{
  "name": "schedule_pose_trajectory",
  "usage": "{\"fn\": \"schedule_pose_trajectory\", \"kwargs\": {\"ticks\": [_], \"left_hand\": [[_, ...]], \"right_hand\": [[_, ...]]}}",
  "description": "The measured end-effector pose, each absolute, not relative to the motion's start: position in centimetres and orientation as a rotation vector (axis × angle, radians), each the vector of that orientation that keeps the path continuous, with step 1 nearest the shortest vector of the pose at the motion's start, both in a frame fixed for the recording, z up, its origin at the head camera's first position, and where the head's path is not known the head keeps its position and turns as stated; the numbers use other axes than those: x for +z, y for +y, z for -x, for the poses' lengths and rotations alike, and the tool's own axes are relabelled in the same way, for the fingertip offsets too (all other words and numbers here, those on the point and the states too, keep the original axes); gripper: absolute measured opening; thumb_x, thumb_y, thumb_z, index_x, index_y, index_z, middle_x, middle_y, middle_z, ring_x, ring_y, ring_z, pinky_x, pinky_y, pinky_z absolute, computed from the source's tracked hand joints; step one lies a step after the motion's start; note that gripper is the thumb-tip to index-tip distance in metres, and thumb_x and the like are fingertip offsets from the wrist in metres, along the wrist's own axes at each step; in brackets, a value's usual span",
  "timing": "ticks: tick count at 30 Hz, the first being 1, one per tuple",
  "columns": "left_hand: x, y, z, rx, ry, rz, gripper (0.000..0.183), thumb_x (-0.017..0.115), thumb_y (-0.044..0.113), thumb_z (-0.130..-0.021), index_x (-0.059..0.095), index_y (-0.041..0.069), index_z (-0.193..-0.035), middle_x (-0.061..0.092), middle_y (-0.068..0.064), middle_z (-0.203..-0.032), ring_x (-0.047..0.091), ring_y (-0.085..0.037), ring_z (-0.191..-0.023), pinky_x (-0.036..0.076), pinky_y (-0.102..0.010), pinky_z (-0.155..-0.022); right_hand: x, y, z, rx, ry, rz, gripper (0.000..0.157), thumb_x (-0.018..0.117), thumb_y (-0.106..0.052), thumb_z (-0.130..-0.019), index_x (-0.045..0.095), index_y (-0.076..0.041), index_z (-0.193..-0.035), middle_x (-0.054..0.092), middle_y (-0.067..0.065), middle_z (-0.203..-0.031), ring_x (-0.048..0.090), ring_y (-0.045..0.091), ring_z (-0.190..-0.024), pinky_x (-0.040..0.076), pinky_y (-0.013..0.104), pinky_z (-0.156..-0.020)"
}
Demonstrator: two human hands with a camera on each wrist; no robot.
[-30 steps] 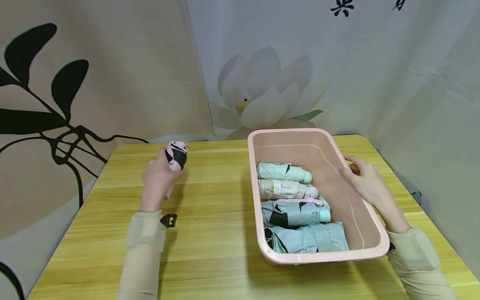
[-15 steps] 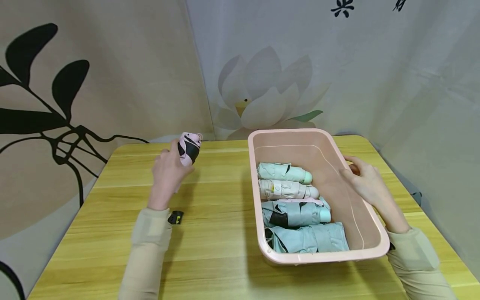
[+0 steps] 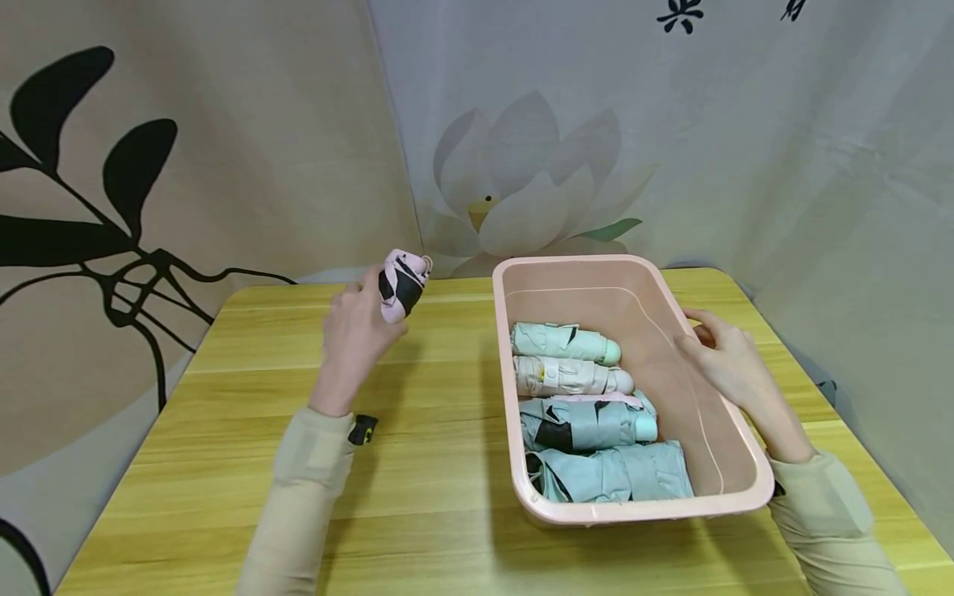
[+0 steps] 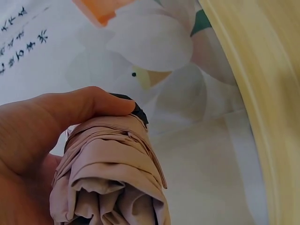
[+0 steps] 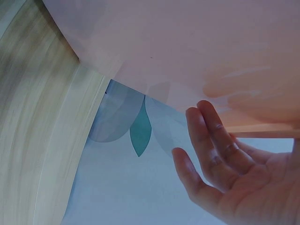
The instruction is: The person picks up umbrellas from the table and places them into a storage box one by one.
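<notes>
My left hand [image 3: 358,339] grips a folded pink umbrella [image 3: 402,285] with a black band, held above the left half of the table. In the left wrist view, the thumb lies across the black part and the umbrella's [image 4: 112,173] gathered pink cloth faces the camera. My right hand [image 3: 719,364] holds the right rim of a pink plastic bin [image 3: 708,430]. From the right wrist view, several of that hand's fingers [image 5: 213,136] spread loosely below the rim, outside the wall. Inside the bin lie a mint umbrella [image 3: 562,343], a whitish umbrella [image 3: 570,377] and blue-grey umbrellas [image 3: 596,424].
A strip of pink cloth [image 3: 596,397] shows between two umbrellas in the bin. The wooden table [image 3: 417,463] extends under both hands. Behind it hangs a printed curtain [image 3: 298,165] with a lotus and dark leaves.
My left hand has carried the pink umbrella right and slightly away from me, nearer the bin. The right hand and the bin have stayed in place.
</notes>
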State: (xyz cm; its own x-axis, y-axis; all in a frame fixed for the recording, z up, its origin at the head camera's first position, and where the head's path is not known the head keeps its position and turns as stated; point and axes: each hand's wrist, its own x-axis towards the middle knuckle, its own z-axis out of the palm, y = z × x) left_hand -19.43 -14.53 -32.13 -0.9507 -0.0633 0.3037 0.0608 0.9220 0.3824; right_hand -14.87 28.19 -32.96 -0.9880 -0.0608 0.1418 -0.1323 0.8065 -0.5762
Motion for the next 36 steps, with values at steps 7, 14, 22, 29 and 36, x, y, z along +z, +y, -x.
{"fn": "schedule_pose_trajectory", "kwargs": {"ticks": [7, 14, 22, 29, 36], "left_hand": [[-31.7, -13.4, 19.2, -0.523, -2.684, 0.064, 0.078, 0.076, 0.018, -0.062, 0.041, 0.011, -0.131, 0.061, -0.027, -0.102, 0.058, -0.044, -0.084, 0.048, -0.053, -0.062], [-31.1, -12.4, 19.0, -0.508, -2.645, 0.119, 0.077, 0.077, 0.017, -0.061, 0.043, 0.012, -0.130, 0.062, -0.024, -0.102, 0.059, -0.042, -0.084, 0.048, -0.052, -0.064], [-30.4, -11.1, 18.4, -0.493, -2.594, 0.213, 0.077, 0.079, 0.016, -0.058, 0.046, 0.013, -0.127, 0.063, -0.023, -0.101, 0.058, -0.040, -0.083, 0.049, -0.049, -0.065], [-29.7, -9.8, 17.9, -0.464, -2.558, 0.297, 0.078, 0.080, 0.017, -0.058, 0.046, 0.015, -0.128, 0.063, -0.020, -0.105, 0.058, -0.038, -0.084, 0.049, -0.048, -0.066], [-29.0, -8.4, 17.2, -0.435, -2.558, 0.364, 0.079, 0.079, 0.019, -0.059, 0.045, 0.016, -0.130, 0.062, -0.019, -0.110, 0.059, -0.037, -0.088, 0.051, -0.048, -0.067]], "right_hand": [[-33.0, 28.1, 15.0, 0.911, -2.877, -0.156, 0.049, 0.043, -0.029, -0.094, 0.043, -0.001, -0.133, 0.061, 0.029, -0.109, 0.060, 0.037, -0.093, 0.044, 0.032, -0.070], [-32.9, 28.2, 14.9, 0.941, -2.881, -0.164, 0.048, 0.043, -0.030, -0.094, 0.043, -0.002, -0.133, 0.062, 0.027, -0.110, 0.061, 0.035, -0.093, 0.044, 0.027, -0.068], [-33.0, 28.2, 15.1, 0.894, -2.868, -0.155, 0.047, 0.044, -0.029, -0.093, 0.046, -0.002, -0.131, 0.064, 0.025, -0.105, 0.060, 0.032, -0.089, 0.042, 0.028, -0.068], [-33.0, 28.2, 15.1, 0.919, -2.872, -0.161, 0.048, 0.044, -0.029, -0.093, 0.044, -0.001, -0.132, 0.062, 0.028, -0.107, 0.061, 0.035, -0.091, 0.043, 0.029, -0.068], [-33.0, 28.2, 15.0, 0.912, -2.875, -0.151, 0.048, 0.044, -0.028, -0.093, 0.044, -0.001, -0.132, 0.063, 0.027, -0.106, 0.061, 0.034, -0.091, 0.042, 0.028, -0.069]]}}
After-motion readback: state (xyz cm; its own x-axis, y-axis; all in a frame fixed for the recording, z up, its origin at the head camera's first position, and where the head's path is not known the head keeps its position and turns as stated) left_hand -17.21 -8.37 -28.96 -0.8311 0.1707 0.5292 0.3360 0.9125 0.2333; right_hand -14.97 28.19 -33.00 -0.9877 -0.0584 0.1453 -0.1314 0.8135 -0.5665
